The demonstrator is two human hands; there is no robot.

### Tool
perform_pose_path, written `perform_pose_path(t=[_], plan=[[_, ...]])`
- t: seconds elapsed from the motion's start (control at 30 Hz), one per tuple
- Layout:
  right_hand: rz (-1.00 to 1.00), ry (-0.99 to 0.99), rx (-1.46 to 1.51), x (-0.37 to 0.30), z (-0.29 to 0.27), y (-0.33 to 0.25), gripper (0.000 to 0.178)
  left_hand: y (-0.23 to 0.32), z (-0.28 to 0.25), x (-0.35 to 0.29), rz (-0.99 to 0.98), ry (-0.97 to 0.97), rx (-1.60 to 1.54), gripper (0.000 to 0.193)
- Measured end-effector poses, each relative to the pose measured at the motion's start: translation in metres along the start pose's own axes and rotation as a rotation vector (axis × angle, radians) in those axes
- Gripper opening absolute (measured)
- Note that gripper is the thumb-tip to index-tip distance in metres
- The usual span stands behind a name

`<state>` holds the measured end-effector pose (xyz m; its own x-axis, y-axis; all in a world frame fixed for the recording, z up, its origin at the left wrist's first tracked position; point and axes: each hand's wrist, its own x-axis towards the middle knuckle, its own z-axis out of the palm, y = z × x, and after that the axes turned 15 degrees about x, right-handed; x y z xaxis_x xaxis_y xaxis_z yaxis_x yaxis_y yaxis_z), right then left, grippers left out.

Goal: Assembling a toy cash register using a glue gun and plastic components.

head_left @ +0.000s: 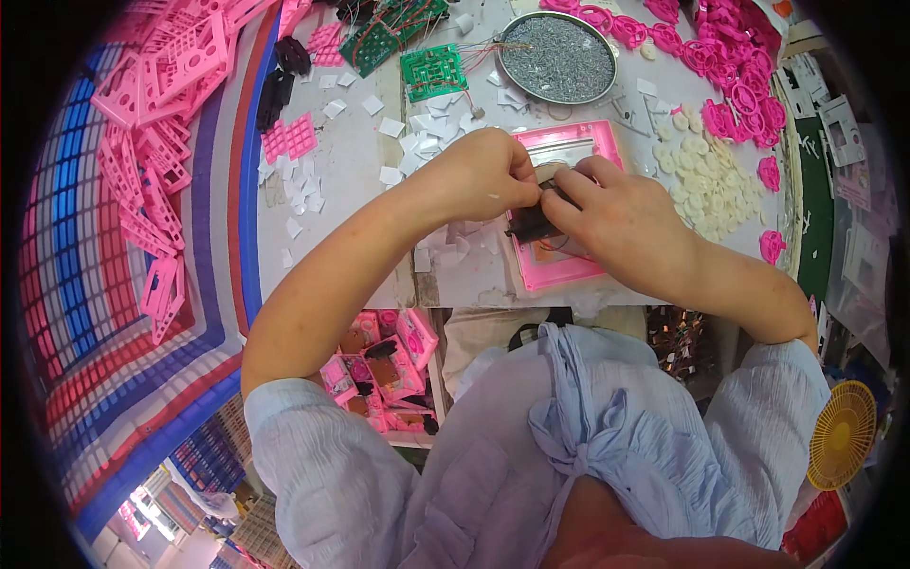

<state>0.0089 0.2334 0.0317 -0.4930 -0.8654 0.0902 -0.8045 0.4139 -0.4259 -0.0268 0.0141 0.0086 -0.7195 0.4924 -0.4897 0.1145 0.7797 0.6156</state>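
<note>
Over the tabletop (349, 175), touching a black part (531, 224) with close-set hands (626, 213), grip unclear; probably handling light, stiff, best by edges.

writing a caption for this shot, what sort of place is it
It looks like a small workshop for assembling plastic electronic goods, perhaps toys. Pointing that way: a green circuit board with wires, a heap of small grey metal pieces, and a pile of bright pink plastic parts.
</note>
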Motion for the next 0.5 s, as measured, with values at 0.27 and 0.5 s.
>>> perform_pose_path(t=[0.27, 0.5], plan=[[0.112, -0.095, 0.019, 0.007, -0.004, -0.008, 0.039, 0.000, -0.002, 0.001, 0.065, 0.095, 0.125, 0.021], [0.065, 0.050, 0.209, -0.003, -0.005, 0.018, 0.043, 0.007, -0.028, 0.012, 0.125, 0.102, 0.369, 0.020]])
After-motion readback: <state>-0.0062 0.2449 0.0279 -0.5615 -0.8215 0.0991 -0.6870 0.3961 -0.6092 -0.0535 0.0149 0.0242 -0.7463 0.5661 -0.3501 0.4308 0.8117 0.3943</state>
